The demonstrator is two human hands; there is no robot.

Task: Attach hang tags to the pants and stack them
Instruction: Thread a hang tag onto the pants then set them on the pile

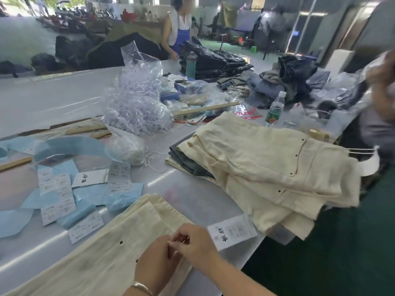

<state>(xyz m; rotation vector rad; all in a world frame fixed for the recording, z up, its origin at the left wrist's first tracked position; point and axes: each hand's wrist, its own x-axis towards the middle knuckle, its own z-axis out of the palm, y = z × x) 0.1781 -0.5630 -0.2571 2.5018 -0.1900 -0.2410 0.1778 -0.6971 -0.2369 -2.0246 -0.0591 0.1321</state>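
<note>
Cream pants point(100, 248) lie flat across the near edge of the grey table point(64, 99), running from the lower left corner up toward the middle. To the right, a stack of pants point(275, 167) in the same cream cloth sits on darker folded garments, hanging past the table's right edge. Farther back stands a clear plastic bag point(136, 95) stuffed with thin plastic fasteners. Left of the near pants, white printed labels point(57, 189) lie scattered over pale blue backing sheets point(89, 195).

Both hands meet over the near pants at their right edge. The left hand point(155, 260) and the right hand point(193, 242) have fingertips pinched together on something small; what the grip of either holds is too small and blurred to tell. A white hang tag point(232, 231) with black characters lies just right of the right hand.
</note>
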